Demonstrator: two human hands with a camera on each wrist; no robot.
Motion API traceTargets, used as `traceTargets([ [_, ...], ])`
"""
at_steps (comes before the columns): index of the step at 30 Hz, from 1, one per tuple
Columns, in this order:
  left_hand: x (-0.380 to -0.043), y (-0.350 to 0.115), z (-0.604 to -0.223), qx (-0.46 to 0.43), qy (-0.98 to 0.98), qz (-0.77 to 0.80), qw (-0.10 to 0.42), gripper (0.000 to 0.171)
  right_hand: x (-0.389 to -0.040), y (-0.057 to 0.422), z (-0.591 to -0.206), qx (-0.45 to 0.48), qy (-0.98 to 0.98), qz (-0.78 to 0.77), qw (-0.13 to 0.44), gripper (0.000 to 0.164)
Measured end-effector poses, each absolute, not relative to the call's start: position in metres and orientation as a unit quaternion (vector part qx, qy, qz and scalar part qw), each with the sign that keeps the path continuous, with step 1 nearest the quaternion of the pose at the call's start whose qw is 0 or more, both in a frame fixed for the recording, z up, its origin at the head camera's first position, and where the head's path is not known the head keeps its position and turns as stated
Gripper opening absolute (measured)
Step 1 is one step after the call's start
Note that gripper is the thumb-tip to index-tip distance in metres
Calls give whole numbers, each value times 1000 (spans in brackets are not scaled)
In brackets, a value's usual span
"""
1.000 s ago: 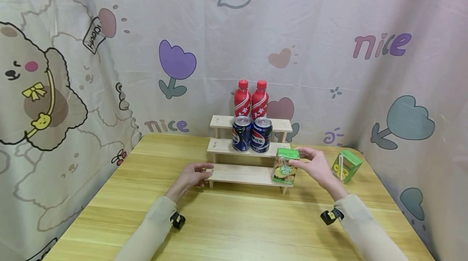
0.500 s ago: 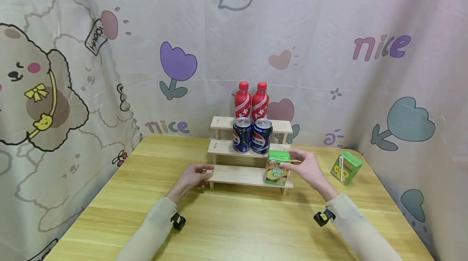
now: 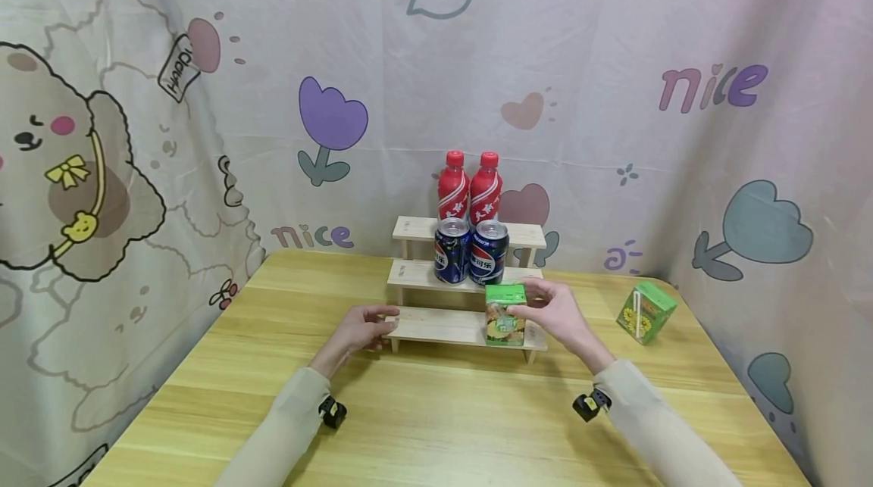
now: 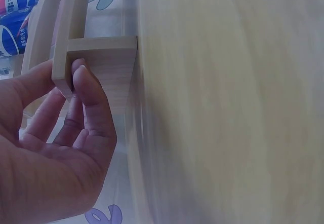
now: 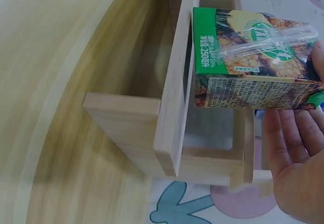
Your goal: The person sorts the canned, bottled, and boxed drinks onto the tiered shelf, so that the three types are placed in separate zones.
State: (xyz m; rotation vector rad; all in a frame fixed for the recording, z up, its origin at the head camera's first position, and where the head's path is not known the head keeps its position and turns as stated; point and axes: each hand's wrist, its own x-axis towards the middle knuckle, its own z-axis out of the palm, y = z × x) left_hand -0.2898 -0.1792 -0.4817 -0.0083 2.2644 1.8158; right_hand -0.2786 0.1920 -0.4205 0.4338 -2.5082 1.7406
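A wooden three-step shelf stands on the table. My left hand pinches the left end of its lowest board between thumb and fingers, as the left wrist view confirms. With my right hand I hold a green juice box upright over the right half of that same board, thumb on the near side. In the right wrist view the juice box shows a pineapple print and a clear-wrapped straw, its base right at the board.
Two dark blue cola cans stand side by side on the middle step. On the top step are two red bottles. Another green juice box, with sunflowers and a straw, stands at the table's right. A patterned cloth hangs behind.
My right hand has moved left along the lowest board with the juice box, from its right end toward the middle. My left hand has kept its grip on the shelf end.
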Motion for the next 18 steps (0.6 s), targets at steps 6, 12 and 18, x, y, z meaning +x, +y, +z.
traceTargets([
  [6,-288,-179,-481,0,775,622,114,37,-282,180,-424,156,-809,567,30,53],
  [12,-288,-179,-482,-3,775,621,119,37,-282,170,-425,171,-805,567,31,51],
  [18,-289,-179,-482,-4,774,623,118,37,-282,163,-425,169,-804,569,25,54],
])
